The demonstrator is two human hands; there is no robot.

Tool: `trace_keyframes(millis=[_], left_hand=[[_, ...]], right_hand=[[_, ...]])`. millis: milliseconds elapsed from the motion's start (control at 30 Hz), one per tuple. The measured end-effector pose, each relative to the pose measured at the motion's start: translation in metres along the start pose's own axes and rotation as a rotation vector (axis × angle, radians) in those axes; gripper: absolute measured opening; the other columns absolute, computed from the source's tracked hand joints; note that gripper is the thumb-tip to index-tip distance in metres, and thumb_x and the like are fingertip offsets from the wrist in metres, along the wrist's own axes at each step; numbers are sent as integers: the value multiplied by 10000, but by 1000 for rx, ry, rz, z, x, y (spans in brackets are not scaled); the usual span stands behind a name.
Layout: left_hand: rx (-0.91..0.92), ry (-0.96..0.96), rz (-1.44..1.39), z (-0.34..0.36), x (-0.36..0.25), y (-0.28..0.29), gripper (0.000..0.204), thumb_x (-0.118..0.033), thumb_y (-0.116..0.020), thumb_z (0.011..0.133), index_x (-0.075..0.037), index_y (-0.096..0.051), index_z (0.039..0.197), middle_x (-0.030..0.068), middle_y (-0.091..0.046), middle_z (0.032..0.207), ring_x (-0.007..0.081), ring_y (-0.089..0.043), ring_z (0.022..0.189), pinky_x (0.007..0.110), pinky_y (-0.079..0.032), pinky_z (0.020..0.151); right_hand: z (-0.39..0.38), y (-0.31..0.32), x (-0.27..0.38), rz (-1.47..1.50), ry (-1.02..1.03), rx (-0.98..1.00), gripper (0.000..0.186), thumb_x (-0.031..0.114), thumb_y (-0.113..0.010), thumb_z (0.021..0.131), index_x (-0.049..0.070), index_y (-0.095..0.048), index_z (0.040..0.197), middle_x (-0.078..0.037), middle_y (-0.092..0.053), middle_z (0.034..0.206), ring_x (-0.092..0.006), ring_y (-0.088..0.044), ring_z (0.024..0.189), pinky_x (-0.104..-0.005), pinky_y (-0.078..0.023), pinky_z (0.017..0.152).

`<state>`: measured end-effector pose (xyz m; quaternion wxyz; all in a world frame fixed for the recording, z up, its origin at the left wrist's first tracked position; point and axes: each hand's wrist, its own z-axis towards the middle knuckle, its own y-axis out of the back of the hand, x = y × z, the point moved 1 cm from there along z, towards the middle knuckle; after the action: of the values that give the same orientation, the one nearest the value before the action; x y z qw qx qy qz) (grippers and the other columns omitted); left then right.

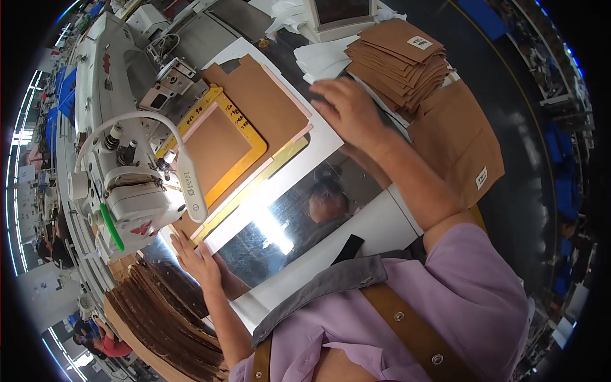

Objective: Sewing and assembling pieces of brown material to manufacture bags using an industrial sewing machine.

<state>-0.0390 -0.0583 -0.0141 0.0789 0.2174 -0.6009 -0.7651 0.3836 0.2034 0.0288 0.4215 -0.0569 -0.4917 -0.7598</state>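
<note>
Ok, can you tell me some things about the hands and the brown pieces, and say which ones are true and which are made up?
1. The right hand lies flat on the table beside a stack of brown pieces. True.
2. The left hand holds a pair of scissors. False: it holds nothing and rests with its fingers spread on the table edge by the yellow frame.
3. A brown piece lies inside the yellow frame. True.
4. The sewing machine is bright red. False: it is white.
5. The person's shirt is green. False: it is lilac.
</note>
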Motion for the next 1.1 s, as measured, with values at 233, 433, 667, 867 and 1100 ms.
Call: trace_keyframes(millis=[233,433,667,867,1100], left_hand=[[57,-54,8,-57,-19,11,661,-497,-388,1065,-49,-412,1550,209,-332,1643,381,-298,1526,572,-192,1214],[13,-70,-25,-57,-17,9,635,-473,-412,1060,-31,-455,1514,213,-397,1607,385,-364,1491,562,-206,1209],[-33,-66,-41,-61,-17,15,572,-377,-503,1030,-25,-488,1481,216,-437,1576,378,-393,1471,544,-232,1200],[9,-52,-21,-54,-26,12,565,-352,-546,1012,-47,-482,1483,187,-434,1579,348,-376,1487,524,-228,1211],[2,-33,19,-61,-24,11,551,-418,-455,1066,-83,-481,1504,157,-414,1607,317,-364,1503,506,-215,1229]], right_hand=[[75,4,-83,-325,-71,65,269,185,-668,949,65,-722,1184,-130,-719,1158,-347,-671,1067,-454,-530,925],[62,89,-97,-714,-218,55,314,343,-730,903,124,-770,1125,-87,-744,1101,-313,-695,1043,-450,-547,896],[38,112,-121,-640,-362,-7,288,366,-713,923,104,-797,1009,-117,-752,1050,-340,-700,1009,-408,-550,877],[39,120,-122,-662,-380,120,364,438,-658,974,116,-792,1080,-116,-755,1112,-311,-713,1043,-406,-549,879],[46,130,-175,-545,-573,162,431,492,-656,970,100,-791,1089,-129,-766,1090,-305,-716,1059,-391,-536,921]])
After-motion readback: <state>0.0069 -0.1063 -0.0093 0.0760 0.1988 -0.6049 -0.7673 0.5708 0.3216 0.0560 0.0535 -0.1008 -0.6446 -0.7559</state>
